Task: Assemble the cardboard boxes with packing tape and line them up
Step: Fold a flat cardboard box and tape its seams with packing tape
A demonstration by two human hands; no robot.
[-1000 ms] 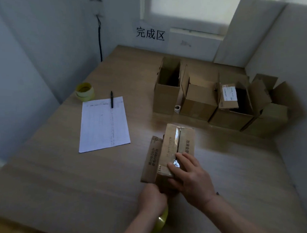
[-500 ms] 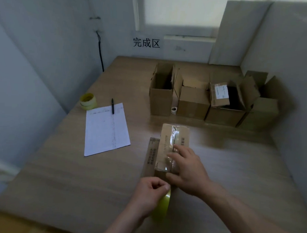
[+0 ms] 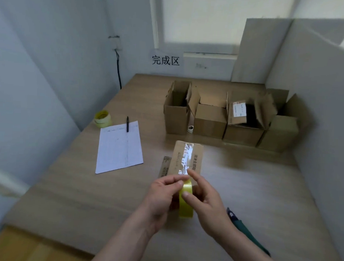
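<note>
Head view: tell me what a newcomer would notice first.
Both hands, left hand and right hand, hold a yellow tape roll at the near centre. Just beyond lies a box with a shiny taped seam. Four open boxes line the table's far right.

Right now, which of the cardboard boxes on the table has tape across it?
The flat-topped box just beyond the hands, with a shiny tape strip along its seam. The four boxes in the back row stand with their flaps open.
</note>
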